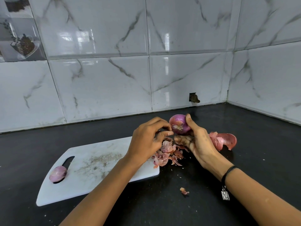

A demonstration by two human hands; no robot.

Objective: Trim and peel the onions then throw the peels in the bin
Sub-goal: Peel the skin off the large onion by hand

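My right hand (197,141) grips a red onion (179,123) above the counter, its cut root end facing me. My left hand (147,140) is beside it, fingers curled, fingertips pinching at the onion's skin near the cut end. Under both hands lies a pile of pink peels (167,152), partly on the white cutting board (101,167) and partly on the black counter. A peeled onion (58,173) rests on the board's left end, over the handle slot.
A large curled onion peel (223,140) lies on the counter right of my right hand. A small peel scrap (184,191) sits on the counter near me. Marble-tiled walls (146,70) close off the back and right. No bin or knife is in view.
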